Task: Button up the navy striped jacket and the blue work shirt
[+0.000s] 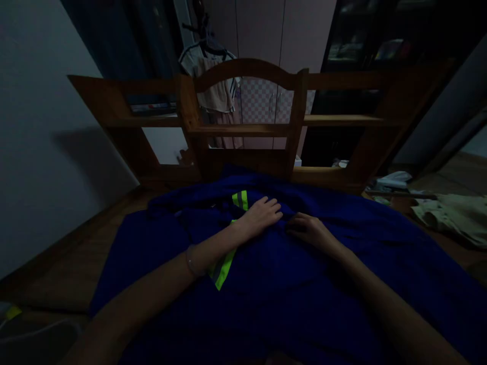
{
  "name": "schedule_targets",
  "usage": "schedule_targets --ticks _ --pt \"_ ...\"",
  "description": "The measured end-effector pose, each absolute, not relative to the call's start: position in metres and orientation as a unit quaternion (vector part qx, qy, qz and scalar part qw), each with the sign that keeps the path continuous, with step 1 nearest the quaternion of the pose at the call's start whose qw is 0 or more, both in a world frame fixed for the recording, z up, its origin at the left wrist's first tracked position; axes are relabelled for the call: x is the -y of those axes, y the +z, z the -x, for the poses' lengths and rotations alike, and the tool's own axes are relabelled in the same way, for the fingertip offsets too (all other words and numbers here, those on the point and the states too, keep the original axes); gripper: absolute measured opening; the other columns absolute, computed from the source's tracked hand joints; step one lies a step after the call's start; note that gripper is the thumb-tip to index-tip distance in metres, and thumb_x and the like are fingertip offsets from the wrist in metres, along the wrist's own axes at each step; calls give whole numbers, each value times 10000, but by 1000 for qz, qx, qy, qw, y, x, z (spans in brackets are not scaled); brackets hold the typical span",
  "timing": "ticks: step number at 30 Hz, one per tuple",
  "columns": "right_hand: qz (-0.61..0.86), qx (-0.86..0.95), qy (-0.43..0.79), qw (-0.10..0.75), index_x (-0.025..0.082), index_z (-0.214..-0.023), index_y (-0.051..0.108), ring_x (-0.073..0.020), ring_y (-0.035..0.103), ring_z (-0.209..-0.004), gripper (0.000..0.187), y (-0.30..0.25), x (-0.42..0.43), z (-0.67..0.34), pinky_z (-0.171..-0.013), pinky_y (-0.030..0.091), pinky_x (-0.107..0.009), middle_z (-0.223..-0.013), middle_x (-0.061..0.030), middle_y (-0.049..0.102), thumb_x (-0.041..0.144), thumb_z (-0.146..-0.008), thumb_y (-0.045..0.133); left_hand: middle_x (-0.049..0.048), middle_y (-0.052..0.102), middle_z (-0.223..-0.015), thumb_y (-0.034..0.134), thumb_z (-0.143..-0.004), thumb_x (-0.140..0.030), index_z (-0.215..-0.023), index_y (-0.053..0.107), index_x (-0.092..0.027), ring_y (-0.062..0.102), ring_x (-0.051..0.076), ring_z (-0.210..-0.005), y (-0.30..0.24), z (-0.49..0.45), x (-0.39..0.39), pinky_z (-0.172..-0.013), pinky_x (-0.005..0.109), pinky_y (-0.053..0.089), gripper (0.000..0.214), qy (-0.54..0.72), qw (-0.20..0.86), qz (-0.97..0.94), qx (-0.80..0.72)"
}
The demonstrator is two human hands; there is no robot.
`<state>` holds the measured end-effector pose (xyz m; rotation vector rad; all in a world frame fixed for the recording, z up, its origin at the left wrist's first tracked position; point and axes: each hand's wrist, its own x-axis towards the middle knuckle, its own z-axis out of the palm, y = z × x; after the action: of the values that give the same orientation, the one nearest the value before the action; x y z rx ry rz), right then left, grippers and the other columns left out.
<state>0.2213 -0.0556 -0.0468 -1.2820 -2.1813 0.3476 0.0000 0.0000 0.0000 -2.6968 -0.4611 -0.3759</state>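
A large dark-blue work garment (289, 268) with yellow-green and grey reflective strips (225, 268) lies spread out in front of me, rumpled towards its far side. My left hand (262, 215) rests palm down on the cloth near the middle, fingers stretched out, with a bracelet (195, 261) on that forearm. Just to its right, my right hand (307, 228) has its fingers curled and pinched together at the blue fabric. Its fingertips are in shadow, so the exact fold or part between them is hidden.
Beyond the garment stands a wooden headboard-like shelf (243, 131). Behind it are clothes on a hanger (215, 83) and a cabinet (262, 101) with checked doors. Pale folded cloth (452, 218) lies at the right. A white wall (34, 126) bounds the left.
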Motion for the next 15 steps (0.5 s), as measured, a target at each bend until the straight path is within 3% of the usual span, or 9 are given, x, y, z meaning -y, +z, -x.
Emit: schedule_targets --ticks 6,11,15 --pt "492 821 70 281 251 -947 687 -171 612 -844 197 -48 60 -222 -708 449 -263 -956 -36 644 207 -831 534 65 588 -991 490 -867 -130 -994 604 -197 519 211 -969 -19 -20 -1 -832 350 396 184 -159 99 963 195" --pt "516 754 142 380 211 -929 666 -165 611 -824 180 -52 55 -222 -734 450 -270 -906 -34 653 243 -836 515 51 604 -982 416 -881 -90 -1052 603 -204 574 158 -895 -41 -23 3 -787 274 457 278 -258 -106 931 237" --pt "532 712 200 411 197 -934 674 -174 617 -802 204 -55 49 -225 -719 454 -276 -886 -31 677 301 -831 533 37 638 -931 491 -883 -186 -991 642 -197 603 157 -887 -49 -25 -3 -823 279 461 186 -321 -208 888 254"
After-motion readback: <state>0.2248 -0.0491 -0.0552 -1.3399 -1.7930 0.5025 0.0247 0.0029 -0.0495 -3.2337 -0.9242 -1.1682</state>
